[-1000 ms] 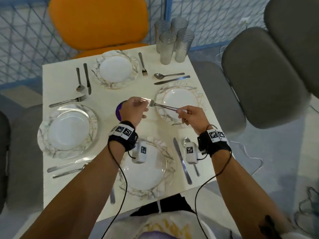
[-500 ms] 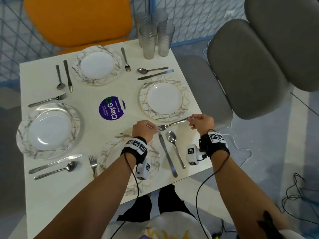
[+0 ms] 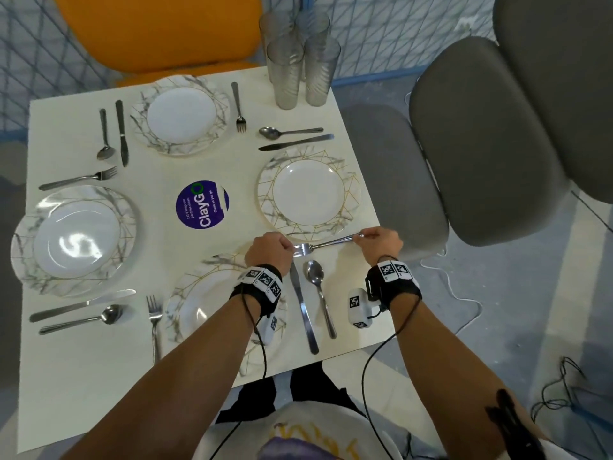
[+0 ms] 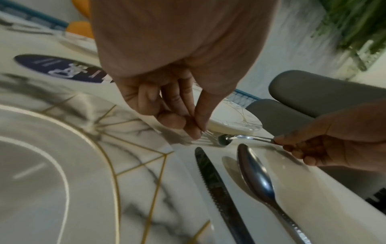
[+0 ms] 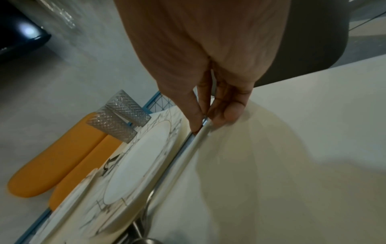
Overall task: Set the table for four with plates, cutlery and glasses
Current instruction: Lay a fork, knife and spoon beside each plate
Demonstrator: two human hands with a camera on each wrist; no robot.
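A steel fork (image 3: 320, 244) lies crosswise just below the right plate (image 3: 308, 194), beyond the tips of the near setting's knife (image 3: 303, 310) and spoon (image 3: 318, 290). My left hand (image 3: 285, 250) pinches its tines (image 4: 205, 137); my right hand (image 3: 361, 236) pinches the end of its handle (image 5: 198, 135). The fork is down at the tabletop; contact is unclear. The near plate (image 3: 195, 303) lies partly under my left forearm. Left plate (image 3: 73, 234) and far plate (image 3: 180, 116) each have cutlery beside them. Several ribbed glasses (image 3: 298, 64) stand grouped at the far right corner.
A round purple sticker (image 3: 202, 204) marks the table's middle. An orange chair (image 3: 159, 31) stands at the far side and grey chairs (image 3: 481, 141) close to the right edge. The table edge (image 3: 378, 214) runs right beside my right hand. Cables lie on the floor.
Both hands brought the fork from above the table's middle down and toward me, to the strip between the right plate and the near knife and spoon. Since half a second ago, hardly any movement.
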